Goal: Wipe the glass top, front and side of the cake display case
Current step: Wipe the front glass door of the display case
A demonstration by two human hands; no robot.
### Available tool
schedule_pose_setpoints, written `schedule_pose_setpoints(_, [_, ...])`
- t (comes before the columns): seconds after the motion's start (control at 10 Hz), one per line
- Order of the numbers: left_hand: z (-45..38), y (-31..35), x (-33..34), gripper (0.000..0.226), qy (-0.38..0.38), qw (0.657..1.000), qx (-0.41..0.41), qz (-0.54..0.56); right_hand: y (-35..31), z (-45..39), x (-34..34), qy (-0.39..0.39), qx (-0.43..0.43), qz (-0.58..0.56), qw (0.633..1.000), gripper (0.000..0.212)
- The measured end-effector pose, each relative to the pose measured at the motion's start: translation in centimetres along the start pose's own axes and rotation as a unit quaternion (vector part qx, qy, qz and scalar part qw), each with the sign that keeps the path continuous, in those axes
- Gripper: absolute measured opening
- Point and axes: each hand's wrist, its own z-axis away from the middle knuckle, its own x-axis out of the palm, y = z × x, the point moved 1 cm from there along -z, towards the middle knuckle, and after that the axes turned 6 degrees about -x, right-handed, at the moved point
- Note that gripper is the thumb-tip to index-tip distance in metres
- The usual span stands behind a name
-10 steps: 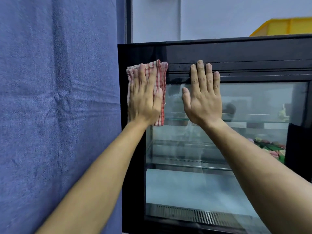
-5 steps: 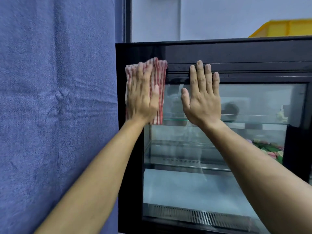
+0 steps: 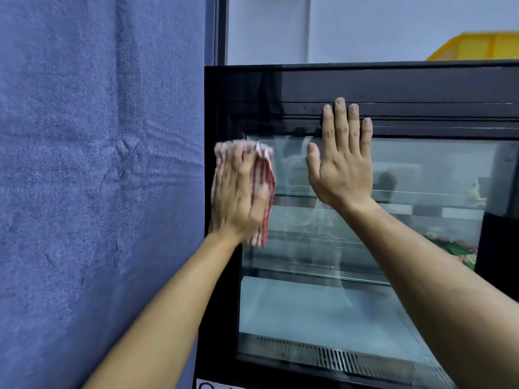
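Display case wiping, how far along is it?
Early going. The left hand presses the red-striped cloth against the glass pane's upper left corner, beside the black frame. The right hand braces flat. Streaks show nearby; the rest of the pane and the other faces look unwiped.

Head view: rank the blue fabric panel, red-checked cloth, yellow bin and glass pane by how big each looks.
1. blue fabric panel
2. glass pane
3. red-checked cloth and yellow bin: look alike; the bin is farther and cropped, so unranked.

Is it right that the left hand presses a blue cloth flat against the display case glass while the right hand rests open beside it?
Not quite: the head view shows the cloth under the left hand is red and white striped, not blue. The right hand does rest open on the display case.
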Motion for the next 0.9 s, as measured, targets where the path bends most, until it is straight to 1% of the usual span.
schedule_pose_setpoints(0.1, [-4.7, 1.0, -0.5, 0.068, 0.023, 0.999, -0.012, 0.022, -0.1, 0.1, 0.1, 0.0, -0.001, 0.0, 1.0, 0.069])
schedule_pose_setpoints(0.2, [-2.0, 1.4, 0.1, 0.073, 0.04, 0.998, -0.043, 0.027, -0.1, 0.0, 0.1, 0.001, -0.003, 0.001, 1.0, 0.069])
schedule_pose_setpoints(0.3, [5.0, 0.3, 0.7, 0.076, 0.018, 0.999, -0.033, 0.008, -0.2, 0.0, 0.1, -0.003, 0.0, 0.002, 1.0, 0.069])
schedule_pose_setpoints(0.4, [6.3, -0.7, 0.5, 0.074, -0.006, 1.0, -0.021, -0.011, -0.2, 0.0, 0.0, -0.002, 0.002, 0.006, 1.0, 0.069])
schedule_pose_setpoints(0.6, [-3.6, 0.8, 0.0, 0.065, -0.002, 0.999, -0.015, -0.039, -0.2, 0.0, 0.1, -0.002, 0.003, 0.008, 1.0, 0.068])
schedule_pose_setpoints(0.7, [-2.4, 0.8, 0.5, 0.064, 0.003, 0.997, -0.008, -0.071, -0.1, 0.1, 0.1, 0.001, -0.003, 0.008, 1.0, 0.068])
schedule_pose_setpoints(0.8, [1.1, 0.4, 0.7, 0.066, -0.008, 0.997, -0.009, -0.08, -0.2, 0.1, 0.1, -0.001, -0.005, 0.006, 1.0, 0.068])
schedule_pose_setpoints(0.9, [-0.4, 0.1, 0.4, 0.066, -0.015, 0.996, 0.006, -0.085, -0.2, 0.1, 0.0, -0.007, -0.004, 0.008, 1.0, 0.068])
